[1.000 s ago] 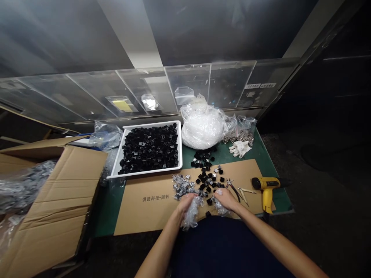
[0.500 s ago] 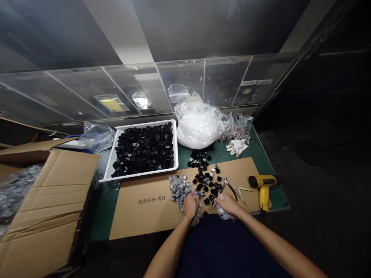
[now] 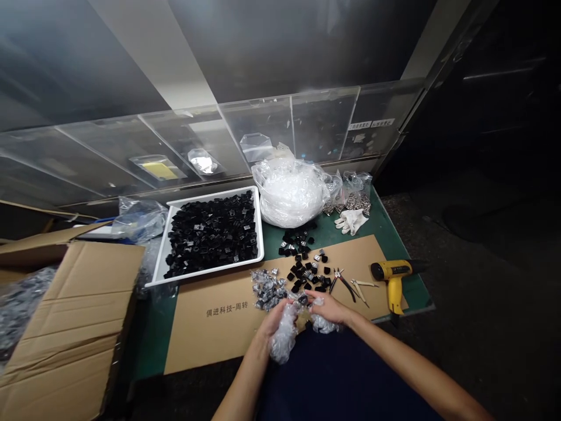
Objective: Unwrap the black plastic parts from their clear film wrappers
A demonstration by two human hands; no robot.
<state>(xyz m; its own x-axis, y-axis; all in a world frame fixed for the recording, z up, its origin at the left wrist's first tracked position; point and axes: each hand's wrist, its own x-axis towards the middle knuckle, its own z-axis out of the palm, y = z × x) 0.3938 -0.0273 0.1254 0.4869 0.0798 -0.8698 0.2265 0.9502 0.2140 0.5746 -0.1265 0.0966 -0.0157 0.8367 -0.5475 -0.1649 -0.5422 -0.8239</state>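
Note:
My left hand (image 3: 272, 319) is closed on a bunch of small clear plastic bags (image 3: 283, 342) hanging below its fingers. Facing it, my right hand (image 3: 332, 309) is closed too, with crumpled clear plastic (image 3: 324, 324) bunched under its palm. Between the fingertips of both hands is a small black part (image 3: 302, 299); which fingers grip it I cannot tell. Just beyond lie loose black parts (image 3: 300, 272), some showing metal faces. Left of these sits a heap of bagged parts (image 3: 266, 287) on the cardboard sheet (image 3: 210, 333).
A white tray (image 3: 262, 237) full of black parts stands behind, beside a big clear bag (image 3: 291, 193). Pliers (image 3: 344, 285), tweezer-like tools (image 3: 362, 289), a yellow heat gun (image 3: 394, 280) and white gloves (image 3: 351, 221) lie right. An open carton (image 3: 83, 304) stands left.
My hands have come together, the right moving left, and a black part now shows between their fingertips. The plastic bags in my left hand are more in view. The camera view has shifted slightly.

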